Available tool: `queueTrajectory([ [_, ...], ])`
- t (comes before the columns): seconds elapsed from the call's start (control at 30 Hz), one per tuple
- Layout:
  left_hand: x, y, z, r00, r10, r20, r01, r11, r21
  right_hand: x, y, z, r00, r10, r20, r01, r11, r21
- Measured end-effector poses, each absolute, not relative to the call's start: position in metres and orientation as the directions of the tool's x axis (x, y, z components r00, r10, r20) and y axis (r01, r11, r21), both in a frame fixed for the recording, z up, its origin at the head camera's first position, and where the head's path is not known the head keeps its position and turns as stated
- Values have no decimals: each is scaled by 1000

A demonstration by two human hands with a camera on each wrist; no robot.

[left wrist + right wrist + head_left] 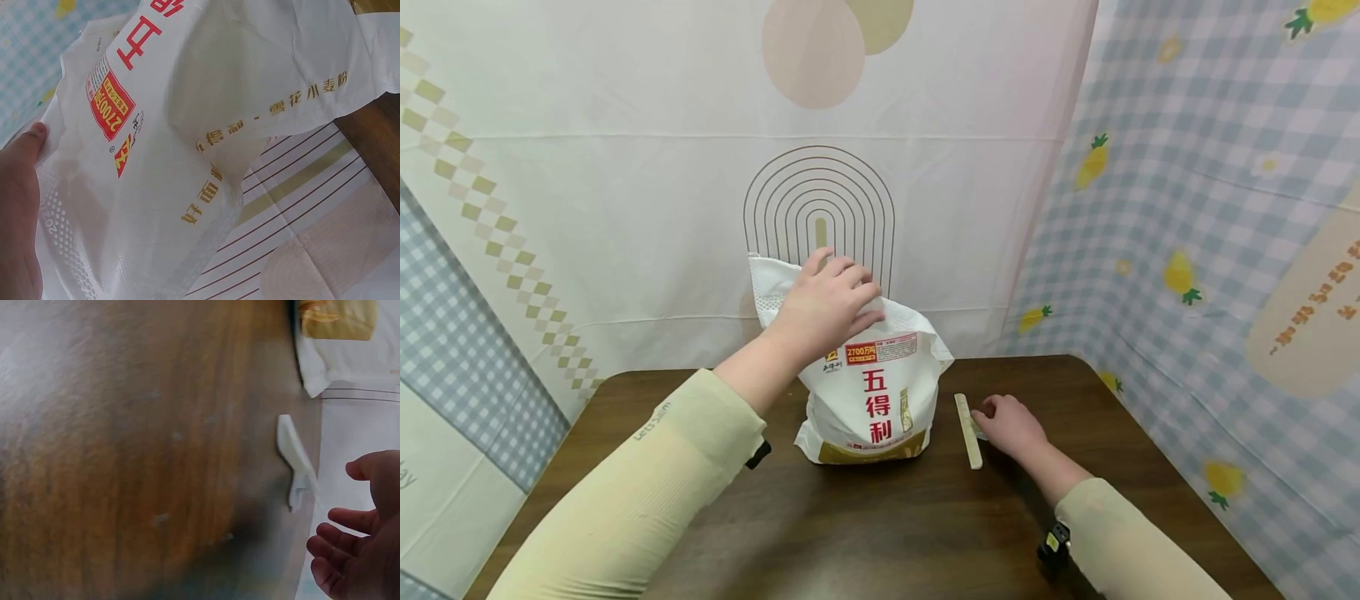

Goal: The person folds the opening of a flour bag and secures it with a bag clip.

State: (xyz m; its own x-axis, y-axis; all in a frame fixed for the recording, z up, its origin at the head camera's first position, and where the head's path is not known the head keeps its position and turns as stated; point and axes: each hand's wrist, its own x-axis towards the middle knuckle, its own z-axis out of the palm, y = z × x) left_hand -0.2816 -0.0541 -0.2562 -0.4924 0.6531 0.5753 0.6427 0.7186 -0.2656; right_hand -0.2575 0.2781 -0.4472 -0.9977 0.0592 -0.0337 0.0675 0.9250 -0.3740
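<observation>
A white bag with red characters (pixel 877 392) stands on the brown table, its upper part creased and leaning left. My left hand (pixel 829 308) lies across the bag's top with fingers spread and slightly bent; in the left wrist view the hand (pixel 19 206) touches the side of the printed bag (pixel 156 187). A narrow cream strip (pixel 967 433) lies on the table to the right of the bag. My right hand (pixel 1011 427) is beside it, fingers loosely bent. The right wrist view shows this hand (pixel 365 534) apart from the strip (pixel 294 450), holding nothing.
The brown table (pixel 820 533) reaches back to a white patterned cloth (pixel 647 208) hanging behind the bag. A blue checked cloth with pineapples (pixel 1195 192) hangs along the right side. Dark devices are on both wrists.
</observation>
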Motion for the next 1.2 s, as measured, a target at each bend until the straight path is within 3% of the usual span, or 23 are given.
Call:
queueTrajectory([
  [0.2,-281,-55,-255,-489,659,572,644,715,-273,-254,276,-451,-995,74,-63,90,946,-311],
  [0.6,-284,-56,-259,-471,657,589,649,710,-273,-255,275,-458,-996,75,-43,84,952,-294],
  [0.93,-285,-56,-259,-472,656,589,647,712,-273,-258,274,-458,-994,87,-61,103,933,-344],
  [1.2,-284,-56,-258,-463,658,594,648,709,-280,-260,276,-457,-992,83,-91,117,871,-477],
])
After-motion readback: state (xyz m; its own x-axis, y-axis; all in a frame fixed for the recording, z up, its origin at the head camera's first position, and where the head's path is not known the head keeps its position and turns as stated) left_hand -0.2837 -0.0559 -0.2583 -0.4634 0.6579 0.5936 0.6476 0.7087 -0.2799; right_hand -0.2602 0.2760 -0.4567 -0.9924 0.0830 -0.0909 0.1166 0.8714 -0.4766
